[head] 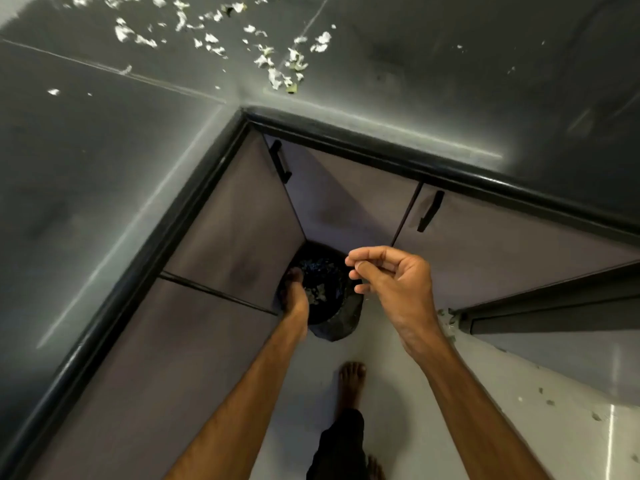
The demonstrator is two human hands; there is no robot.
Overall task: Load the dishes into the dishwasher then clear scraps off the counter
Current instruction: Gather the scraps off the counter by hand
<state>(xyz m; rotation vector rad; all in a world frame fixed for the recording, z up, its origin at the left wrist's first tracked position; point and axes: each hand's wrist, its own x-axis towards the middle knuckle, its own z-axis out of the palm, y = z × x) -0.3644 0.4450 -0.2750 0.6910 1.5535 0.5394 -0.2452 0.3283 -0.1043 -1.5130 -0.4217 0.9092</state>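
Note:
White and green scraps (277,60) lie scattered over the dark grey counter (104,150) near its inner corner. Below that corner, a black bin (329,292) stands on the floor with scraps inside. My left hand (294,296) reaches down to the bin's left rim and its fingers curl over the edge. Above the bin's right side hovers my right hand (388,275). Its fingers are curled and the thumb meets the fingertips, with nothing visible between them.
Purple-grey cabinet doors with black handles (280,164) line both sides of the corner. On the right, a grey panel (554,317) juts out over the floor, with small scrap specks around it. My bare foot (351,382) stands on the pale floor.

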